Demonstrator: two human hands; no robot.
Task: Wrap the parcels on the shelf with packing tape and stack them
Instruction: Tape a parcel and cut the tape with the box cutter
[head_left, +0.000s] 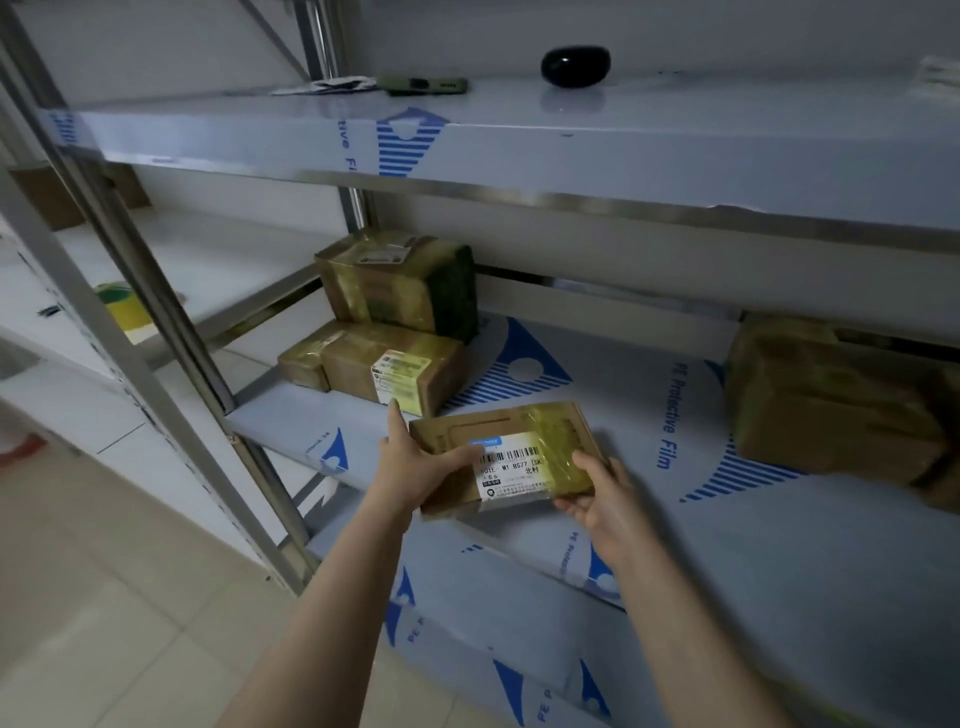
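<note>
I hold a flat cardboard parcel (506, 457) with a white barcode label and yellowish tape over its right part, just above the front of the middle shelf (727, 545). My left hand (415, 465) grips its left edge, thumb on top and forefinger pointing up. My right hand (597, 499) grips its near right corner from below, thumb on the taped top. Behind it on the left stands a stack of two taped parcels: a labelled lower one (379, 366) and an upper one (400, 283). Another taped parcel (831, 400) lies at the right of the shelf.
The upper shelf (571, 150) overhangs the work area and carries a black rounded object (575, 63), a green utility knife (423, 85) and some paper. A yellow-green tape roll (120, 306) sits on the neighbouring shelf at left. A steel upright (171, 332) stands left of my arms. Tiled floor below.
</note>
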